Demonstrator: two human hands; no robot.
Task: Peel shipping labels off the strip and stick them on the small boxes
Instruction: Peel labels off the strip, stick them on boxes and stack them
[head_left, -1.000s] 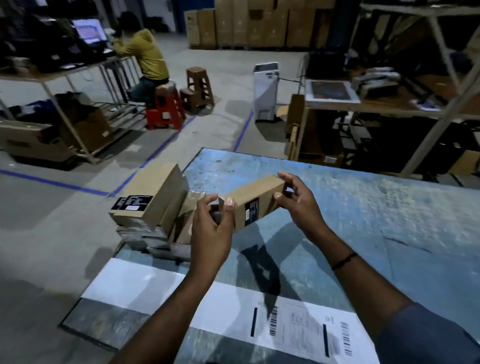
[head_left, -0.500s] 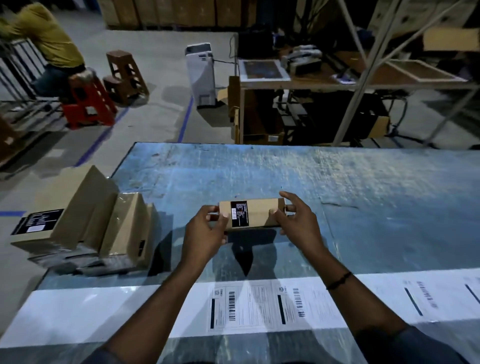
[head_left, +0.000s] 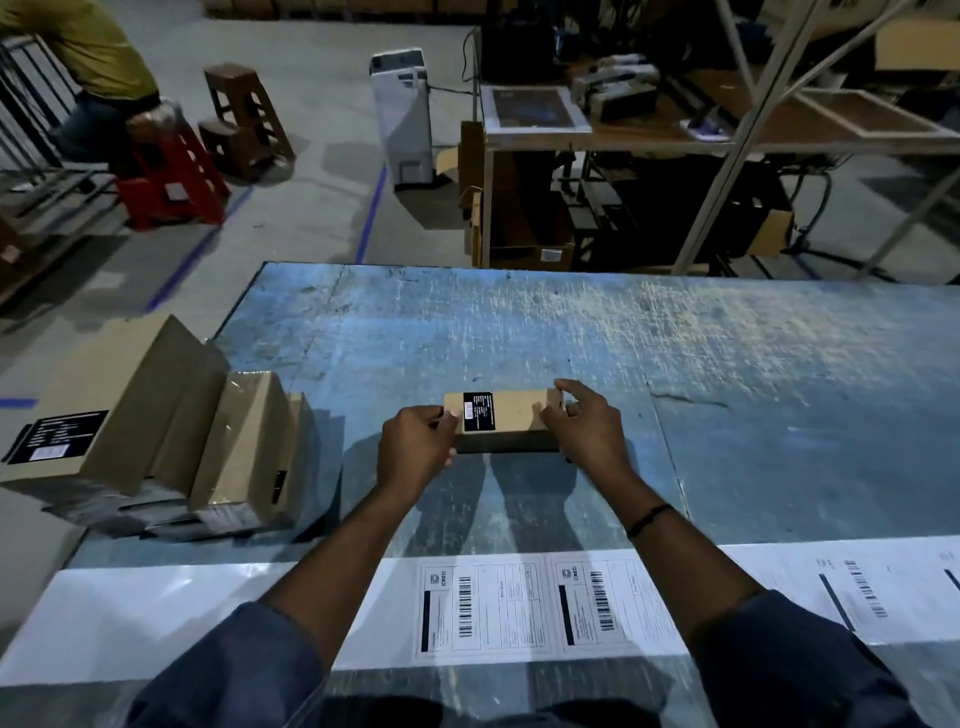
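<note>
The small cardboard box (head_left: 511, 415) is near the middle of the table (head_left: 727, 364), well back from the near edge. Its broad face is up, with a black product sticker (head_left: 478, 411) toward its left end. I cannot tell whether it rests on the surface or hangs just over it. The left hand (head_left: 415, 452) pinches the box's left end between thumb and fingers, and the right hand (head_left: 587, 436) grips the right end, fingers curled over the far edge. The step in hand looks like setting the box down square for labelling. It is best laid flat, long side parallel to the label strip (head_left: 208, 613) along the near edge, with the bare cardboard right of the sticker left free. The nearest shipping label (head_left: 483, 608) lies between the forearms, so a close placement saves reach. The box should stay clear of the stacked boxes (head_left: 156, 426) at the left edge.
</note>
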